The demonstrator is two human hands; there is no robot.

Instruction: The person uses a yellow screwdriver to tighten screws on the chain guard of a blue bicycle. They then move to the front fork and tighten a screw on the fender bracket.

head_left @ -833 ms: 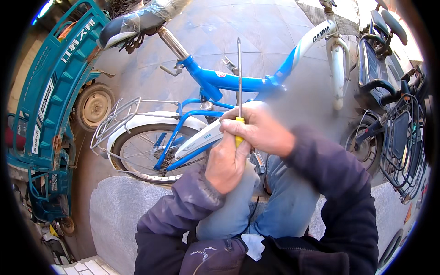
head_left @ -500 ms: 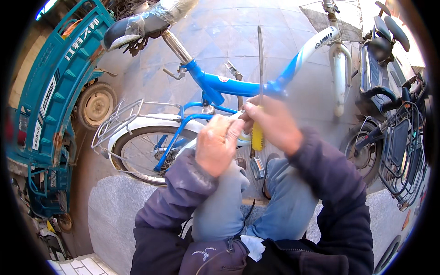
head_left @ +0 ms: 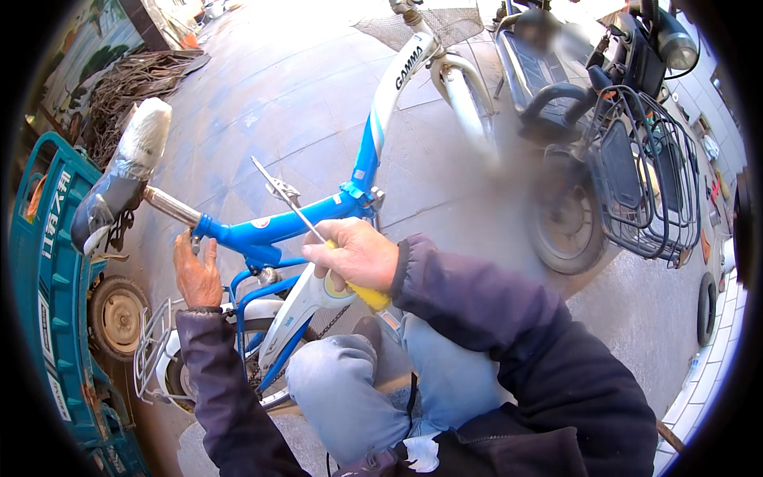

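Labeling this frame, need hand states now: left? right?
Left hand: open, fingers up, at the blue bicycle frame below the seat post.
Right hand: closed on the yellow-handled screwdriver.

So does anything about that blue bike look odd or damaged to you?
One thing: the bike's saddle is wrapped in clear plastic film over its dark cover, which suggests wear or weather protection. Otherwise the blue frame looks intact. The right hand grips a yellow-handled screwdriver; the left hand rests by the seat post.

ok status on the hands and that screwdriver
Right hand gripping yellow-handled screwdriver, shaft up-left. Left hand open beside blue bike frame. Nothing blocking.
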